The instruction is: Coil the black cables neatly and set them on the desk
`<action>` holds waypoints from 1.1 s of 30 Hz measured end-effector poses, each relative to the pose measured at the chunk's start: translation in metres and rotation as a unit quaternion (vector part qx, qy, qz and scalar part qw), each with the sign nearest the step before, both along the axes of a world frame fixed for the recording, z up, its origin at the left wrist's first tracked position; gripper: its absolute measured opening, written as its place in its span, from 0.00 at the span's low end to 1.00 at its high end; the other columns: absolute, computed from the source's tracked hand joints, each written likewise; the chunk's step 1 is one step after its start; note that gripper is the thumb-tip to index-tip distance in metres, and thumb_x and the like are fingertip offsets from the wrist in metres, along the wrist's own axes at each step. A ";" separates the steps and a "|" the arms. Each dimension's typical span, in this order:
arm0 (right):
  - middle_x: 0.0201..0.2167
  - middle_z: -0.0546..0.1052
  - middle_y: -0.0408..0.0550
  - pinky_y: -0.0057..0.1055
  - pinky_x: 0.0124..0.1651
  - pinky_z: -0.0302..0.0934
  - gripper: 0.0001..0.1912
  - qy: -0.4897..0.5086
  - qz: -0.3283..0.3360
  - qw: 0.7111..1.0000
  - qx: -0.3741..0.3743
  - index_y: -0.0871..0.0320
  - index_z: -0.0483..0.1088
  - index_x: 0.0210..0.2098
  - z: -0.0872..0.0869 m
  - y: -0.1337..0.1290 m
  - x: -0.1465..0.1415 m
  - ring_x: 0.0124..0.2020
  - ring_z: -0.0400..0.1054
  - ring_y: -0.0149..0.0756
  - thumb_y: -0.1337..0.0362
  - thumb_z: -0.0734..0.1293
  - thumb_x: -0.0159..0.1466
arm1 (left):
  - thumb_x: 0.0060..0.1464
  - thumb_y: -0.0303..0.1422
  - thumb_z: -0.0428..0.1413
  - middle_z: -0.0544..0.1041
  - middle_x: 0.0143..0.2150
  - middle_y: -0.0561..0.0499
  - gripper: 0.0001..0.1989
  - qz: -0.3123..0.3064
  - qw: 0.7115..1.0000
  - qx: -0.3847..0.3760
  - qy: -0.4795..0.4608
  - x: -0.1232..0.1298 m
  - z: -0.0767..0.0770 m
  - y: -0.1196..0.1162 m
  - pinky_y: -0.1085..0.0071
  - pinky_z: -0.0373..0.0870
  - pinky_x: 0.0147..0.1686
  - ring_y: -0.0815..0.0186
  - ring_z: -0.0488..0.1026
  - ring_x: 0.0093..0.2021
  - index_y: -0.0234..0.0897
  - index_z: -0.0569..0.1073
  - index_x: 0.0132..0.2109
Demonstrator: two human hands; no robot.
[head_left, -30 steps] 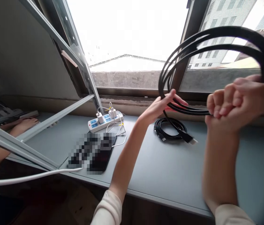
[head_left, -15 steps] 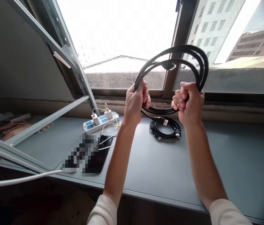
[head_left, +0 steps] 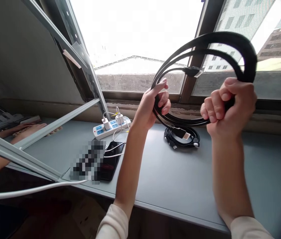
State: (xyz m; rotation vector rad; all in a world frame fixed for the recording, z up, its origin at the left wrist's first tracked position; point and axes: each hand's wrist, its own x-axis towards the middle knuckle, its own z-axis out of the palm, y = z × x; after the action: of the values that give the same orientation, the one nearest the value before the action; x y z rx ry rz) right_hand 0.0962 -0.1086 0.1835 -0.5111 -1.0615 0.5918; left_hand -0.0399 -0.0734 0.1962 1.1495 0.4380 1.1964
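Both hands hold a loose coil of black cable (head_left: 210,36) up in front of the window, above the desk. My left hand (head_left: 152,106) is curled around the coil's left side, its thumb raised along the strands. At the right side my right hand (head_left: 230,106) grips the bundled loops in a fist. One black plug (head_left: 192,71) with a pale tip hangs inside the loop. The other plug (head_left: 180,132), with a metal end, dangles below my left hand. Behind it, a second coiled black cable (head_left: 182,144) lies on the desk.
A white power strip (head_left: 112,127) with two chargers stands at the left. White cords lead toward a dark phone (head_left: 112,162) beside a blurred-out patch. A metal frame (head_left: 63,122) crosses the left side. Beyond it rests another person's hand (head_left: 29,131) on the grey desk (head_left: 170,182).
My right hand has moved right and closer to the camera with its side of the coil. The loop looks larger and more tilted. My left hand's fingers have loosened a little. The view has shifted slightly.
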 end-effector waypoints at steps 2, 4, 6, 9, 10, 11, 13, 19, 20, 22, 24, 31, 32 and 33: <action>0.05 0.50 0.35 0.27 0.08 0.38 0.16 -0.013 0.006 1.000 -0.018 0.56 0.54 0.12 0.001 0.001 0.005 0.06 0.41 0.23 0.69 0.61 0.53 | 0.59 0.36 0.48 0.48 0.14 0.63 0.11 -0.016 1.000 0.021 0.014 -0.001 0.000 0.000 0.83 0.50 0.11 0.81 0.51 0.09 0.37 0.61 0.29; 0.05 0.50 0.35 0.27 0.08 0.39 0.17 -0.043 0.012 0.999 -0.023 0.55 0.54 0.12 0.001 0.003 0.011 0.06 0.42 0.24 0.67 0.63 0.55 | 0.59 0.36 0.48 0.47 0.13 0.63 0.12 0.000 0.998 0.039 0.048 -0.003 0.000 0.000 0.82 0.47 0.10 0.81 0.48 0.09 0.37 0.62 0.28; 0.06 0.52 0.35 0.27 0.08 0.39 0.18 -0.080 0.005 0.997 -0.022 0.55 0.55 0.13 -0.001 0.006 0.016 0.06 0.43 0.24 0.65 0.65 0.56 | 0.57 0.38 0.50 0.48 0.13 0.63 0.12 0.045 0.993 0.052 0.091 -0.006 -0.001 0.002 0.80 0.46 0.10 0.80 0.48 0.09 0.37 0.64 0.29; 0.07 0.54 0.35 0.27 0.07 0.42 0.15 -0.143 -0.091 0.985 0.007 0.54 0.61 0.16 -0.004 0.011 0.019 0.06 0.47 0.25 0.64 0.67 0.57 | 0.56 0.40 0.51 0.51 0.13 0.62 0.11 0.090 0.985 0.076 0.125 -0.008 -0.003 0.006 0.78 0.47 0.11 0.80 0.50 0.10 0.37 0.67 0.31; 0.09 0.57 0.35 0.26 0.07 0.42 0.11 -0.162 -0.137 0.977 0.023 0.55 0.63 0.20 -0.005 0.012 0.019 0.06 0.49 0.25 0.64 0.67 0.57 | 0.56 0.39 0.51 0.52 0.14 0.62 0.11 0.096 0.984 0.085 0.125 -0.008 -0.004 0.008 0.78 0.47 0.11 0.80 0.50 0.11 0.37 0.67 0.31; 0.14 0.62 0.36 0.26 0.07 0.43 0.06 -0.176 -0.180 0.967 0.042 0.55 0.66 0.24 -0.006 0.012 0.017 0.08 0.52 0.24 0.65 0.68 0.56 | 0.57 0.38 0.51 0.53 0.14 0.62 0.10 0.101 0.983 0.092 0.122 -0.008 -0.005 0.010 0.78 0.46 0.11 0.80 0.50 0.11 0.37 0.67 0.31; 0.30 0.70 0.40 0.25 0.10 0.45 0.08 -0.192 -0.233 0.950 0.080 0.53 0.67 0.34 -0.006 0.011 0.014 0.12 0.56 0.21 0.67 0.69 0.55 | 0.57 0.35 0.51 0.55 0.15 0.61 0.08 0.102 0.983 0.102 0.111 -0.009 -0.006 0.012 0.78 0.46 0.11 0.80 0.50 0.11 0.36 0.67 0.32; 0.28 0.69 0.38 0.23 0.12 0.46 0.15 -0.219 -0.199 0.952 0.072 0.47 0.65 0.47 -0.006 0.008 0.016 0.14 0.56 0.23 0.60 0.67 0.60 | 0.56 0.33 0.51 0.57 0.15 0.62 0.07 0.051 0.987 0.107 0.110 -0.013 -0.004 0.009 0.78 0.42 0.11 0.79 0.50 0.12 0.35 0.67 0.40; 0.23 0.67 0.37 0.23 0.12 0.46 0.16 -0.228 -0.190 0.953 0.062 0.48 0.65 0.49 -0.006 0.008 0.018 0.13 0.55 0.24 0.58 0.65 0.61 | 0.56 0.34 0.51 0.58 0.15 0.61 0.08 0.045 0.986 0.109 0.116 -0.014 -0.003 0.008 0.78 0.41 0.12 0.79 0.50 0.13 0.35 0.67 0.41; 0.19 0.65 0.35 0.23 0.13 0.49 0.16 -0.250 -0.174 0.952 0.042 0.49 0.66 0.50 -0.006 0.010 0.023 0.13 0.55 0.24 0.57 0.64 0.63 | 0.55 0.34 0.53 0.58 0.16 0.62 0.09 0.040 0.984 0.116 0.127 -0.015 -0.002 0.005 0.78 0.41 0.12 0.79 0.49 0.13 0.35 0.68 0.42; 0.19 0.67 0.36 0.23 0.14 0.50 0.14 -0.266 -0.159 0.950 0.027 0.50 0.68 0.48 -0.007 0.013 0.027 0.13 0.56 0.24 0.57 0.63 0.63 | 0.53 0.35 0.56 0.57 0.16 0.62 0.11 0.040 0.982 0.122 0.138 -0.017 0.000 0.004 0.78 0.41 0.12 0.79 0.48 0.13 0.37 0.68 0.43; 0.27 0.70 0.39 0.21 0.19 0.54 0.11 -0.281 -0.178 0.942 0.034 0.51 0.71 0.45 -0.010 0.030 0.035 0.16 0.58 0.22 0.61 0.62 0.64 | 0.51 0.42 0.57 0.59 0.17 0.61 0.16 0.046 0.975 0.135 0.172 -0.013 -0.003 0.005 0.79 0.45 0.12 0.78 0.51 0.14 0.39 0.69 0.44; 0.30 0.70 0.40 0.21 0.20 0.55 0.11 -0.285 -0.195 0.938 0.038 0.51 0.72 0.44 -0.011 0.032 0.035 0.17 0.59 0.22 0.61 0.62 0.64 | 0.51 0.43 0.56 0.59 0.17 0.61 0.15 0.059 0.973 0.140 0.171 -0.012 -0.004 0.006 0.79 0.44 0.12 0.78 0.51 0.14 0.39 0.69 0.42; 0.33 0.70 0.41 0.22 0.21 0.56 0.10 -0.288 -0.214 0.933 0.041 0.51 0.72 0.43 -0.011 0.033 0.036 0.18 0.60 0.22 0.60 0.62 0.64 | 0.51 0.44 0.56 0.58 0.16 0.61 0.14 0.077 0.972 0.144 0.168 -0.010 -0.005 0.007 0.79 0.44 0.12 0.78 0.51 0.13 0.39 0.70 0.40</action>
State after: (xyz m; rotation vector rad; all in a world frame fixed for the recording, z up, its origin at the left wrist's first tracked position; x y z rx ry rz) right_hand 0.1324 -0.0758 0.1721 -0.8441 -1.4650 -0.0027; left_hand -0.0499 -0.0662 0.1914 1.6044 0.6333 1.2290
